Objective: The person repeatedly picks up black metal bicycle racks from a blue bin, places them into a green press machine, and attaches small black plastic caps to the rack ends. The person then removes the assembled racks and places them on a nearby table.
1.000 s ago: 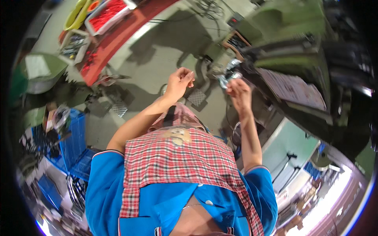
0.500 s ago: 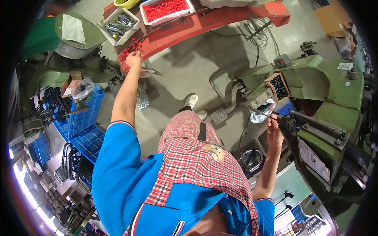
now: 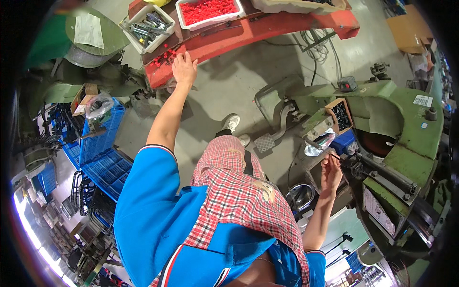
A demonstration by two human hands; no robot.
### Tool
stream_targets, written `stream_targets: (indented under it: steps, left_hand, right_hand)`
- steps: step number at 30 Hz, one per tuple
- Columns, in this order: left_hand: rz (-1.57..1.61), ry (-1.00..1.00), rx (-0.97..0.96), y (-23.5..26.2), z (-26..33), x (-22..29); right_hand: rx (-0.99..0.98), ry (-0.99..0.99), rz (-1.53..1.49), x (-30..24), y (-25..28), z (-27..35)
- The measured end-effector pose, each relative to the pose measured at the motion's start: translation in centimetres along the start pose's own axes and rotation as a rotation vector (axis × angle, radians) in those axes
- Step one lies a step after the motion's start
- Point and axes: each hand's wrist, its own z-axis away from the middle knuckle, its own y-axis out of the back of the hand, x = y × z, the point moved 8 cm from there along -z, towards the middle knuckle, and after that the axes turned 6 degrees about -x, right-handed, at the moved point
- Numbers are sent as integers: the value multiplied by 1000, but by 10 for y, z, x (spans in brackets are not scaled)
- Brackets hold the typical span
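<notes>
The left arm reaches forward, elbow slightly bent, with the left hand (image 3: 185,71) palm down at the edge of the red bench (image 3: 267,29). Its fingers are slightly spread and bent, the thumb standing apart. The right forearm rises beside the apron (image 3: 248,210), and the right hand (image 3: 331,173) is raised next to the green machine (image 3: 406,103), fingers curled close to a thin dark rod (image 3: 315,144); I cannot tell whether they pinch it. Small, bright red pieces (image 3: 166,57) lie loosely scattered on the bench corner, just beside the left fingertips.
</notes>
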Motion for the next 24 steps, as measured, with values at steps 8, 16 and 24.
stream_targets:
  steps: [8, 16, 24]
  left_hand:
    - [211, -252, -44, -11, -7, -1]
    - [786, 252, -89, 93, 98, -87]
    - [955, 927, 509, 199, 237, -416]
  right_hand:
    - [31, 236, 208, -9, 4, -2]
    - [120, 578, 643, -12, -9, 4]
    - [285, 804, 1007, 11, -13, -5]
